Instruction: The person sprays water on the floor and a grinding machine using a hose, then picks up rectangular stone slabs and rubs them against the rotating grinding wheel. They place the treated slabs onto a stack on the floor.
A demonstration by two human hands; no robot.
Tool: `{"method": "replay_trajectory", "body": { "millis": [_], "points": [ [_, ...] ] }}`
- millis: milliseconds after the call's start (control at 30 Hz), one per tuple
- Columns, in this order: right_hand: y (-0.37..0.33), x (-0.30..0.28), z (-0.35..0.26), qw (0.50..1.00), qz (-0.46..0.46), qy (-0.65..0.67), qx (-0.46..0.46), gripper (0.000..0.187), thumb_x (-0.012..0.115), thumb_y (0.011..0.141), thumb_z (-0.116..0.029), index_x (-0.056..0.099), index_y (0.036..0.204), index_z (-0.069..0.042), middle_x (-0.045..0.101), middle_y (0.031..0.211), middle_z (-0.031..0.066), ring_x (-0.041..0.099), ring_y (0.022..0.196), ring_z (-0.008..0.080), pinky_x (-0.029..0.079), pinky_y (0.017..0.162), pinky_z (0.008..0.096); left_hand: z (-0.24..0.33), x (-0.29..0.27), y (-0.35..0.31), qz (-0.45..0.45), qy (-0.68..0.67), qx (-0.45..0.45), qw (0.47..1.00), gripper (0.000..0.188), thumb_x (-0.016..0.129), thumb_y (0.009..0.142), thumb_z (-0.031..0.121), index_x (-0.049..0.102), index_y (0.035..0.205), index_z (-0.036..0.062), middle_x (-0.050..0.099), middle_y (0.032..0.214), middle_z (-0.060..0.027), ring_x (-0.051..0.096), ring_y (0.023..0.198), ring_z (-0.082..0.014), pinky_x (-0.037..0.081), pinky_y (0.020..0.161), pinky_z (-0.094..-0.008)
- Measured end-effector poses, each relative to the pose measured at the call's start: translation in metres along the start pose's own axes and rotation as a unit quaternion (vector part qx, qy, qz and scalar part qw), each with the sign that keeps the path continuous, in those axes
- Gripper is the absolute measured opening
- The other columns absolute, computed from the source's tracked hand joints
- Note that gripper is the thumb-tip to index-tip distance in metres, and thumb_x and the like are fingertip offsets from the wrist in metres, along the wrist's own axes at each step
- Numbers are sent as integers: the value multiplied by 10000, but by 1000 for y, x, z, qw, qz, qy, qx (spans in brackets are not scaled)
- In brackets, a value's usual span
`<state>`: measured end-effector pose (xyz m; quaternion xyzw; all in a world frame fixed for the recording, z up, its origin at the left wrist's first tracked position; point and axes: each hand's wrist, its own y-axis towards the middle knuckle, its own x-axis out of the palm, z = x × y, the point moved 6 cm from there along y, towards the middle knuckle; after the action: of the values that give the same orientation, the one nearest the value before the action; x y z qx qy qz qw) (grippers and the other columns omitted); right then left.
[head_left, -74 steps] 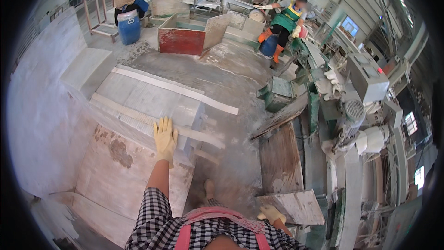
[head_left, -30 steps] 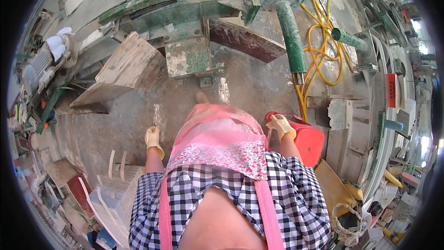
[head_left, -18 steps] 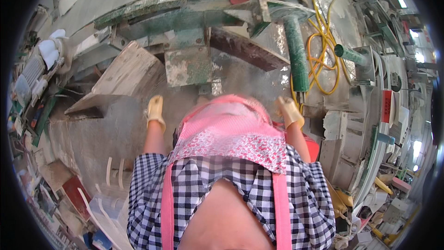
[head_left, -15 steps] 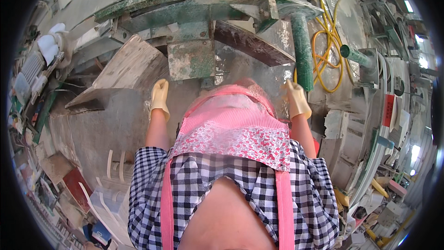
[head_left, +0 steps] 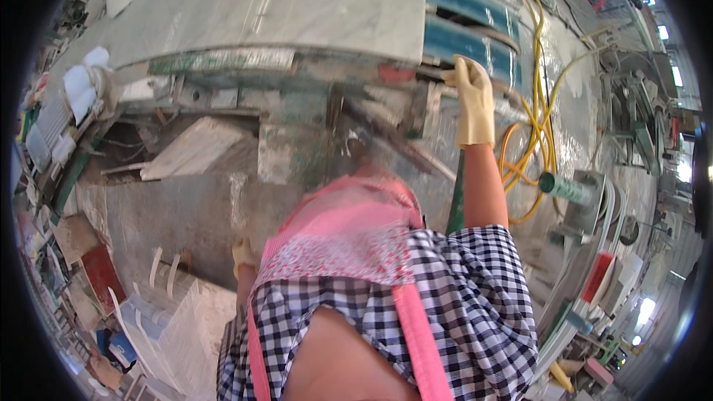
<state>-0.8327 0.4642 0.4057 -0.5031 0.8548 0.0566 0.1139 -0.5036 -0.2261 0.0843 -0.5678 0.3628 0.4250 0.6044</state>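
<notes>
Right hand in a pale yellow rubber glove up at the edge of the dirty green machine frame, just under the big flat grey stone slab. Fingers bent over and touching a dark bar at that edge, beside two blue bands. Hard to tell how tight the grip is. Arm bare from the glove to the black-and-white checked sleeve.

Left hand low down beside the pink apron, also in a yellow glove. Only a small bit showing, so cannot tell if those fingers are open or shut, and nothing seen in them.

One slab on top. One tilted grey stone piece under the frame, to the left. One loop of yellow hose just right of the raised arm. One green pipe near the hose. Two gloves in all. Pale stone pieces down at the lower left.
</notes>
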Motion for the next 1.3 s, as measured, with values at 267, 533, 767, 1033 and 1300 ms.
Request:
{"method": "replay_trajectory", "body": {
  "millis": [267,533,767,1033,1300],
  "points": [
    [155,96,14,904,-48,-407,-120,490,630,886,-408,665,1228,-59,726,1004,253,691,985,421,539,885,488,88,-100,32,89,-535,-316,778,362,664,926,207,660,1177,-54,721,1029,-115,663,929,-182,525,816,-337],
    [197,93,32,982,5,-159,104,450,681,884,-368,740,1147,-8,748,1020,128,689,930,190,528,838,336,120,-151,71,196,-508,-227,807,333,652,974,191,666,1205,-49,705,1070,-80,639,1003,-148,506,870,-289],
    [166,134,-11,997,-47,-46,-42,558,724,856,-196,582,1341,40,667,1227,199,643,1135,290,490,994,377,138,-213,77,98,-544,-227,802,411,595,1028,239,600,1309,-60,655,1264,-144,613,1134,-195,485,982,-337],
    [135,150,-36,982,-35,-183,-30,478,649,823,-109,593,1279,23,645,1212,317,598,1196,447,484,1017,460,201,-347,184,209,-509,-29,834,374,543,1050,125,567,1375,-59,612,1384,-163,560,1296,-231,399,1126,-346],
    [155,84,-27,946,-80,-296,-110,145,611,887,-148,638,1006,-70,700,965,223,658,962,453,526,839,524,363,-422,326,131,-448,224,856,319,613,990,125,668,1274,-11,625,1389,-192,531,1367,-285,366,1163,-390]
  ]
}}
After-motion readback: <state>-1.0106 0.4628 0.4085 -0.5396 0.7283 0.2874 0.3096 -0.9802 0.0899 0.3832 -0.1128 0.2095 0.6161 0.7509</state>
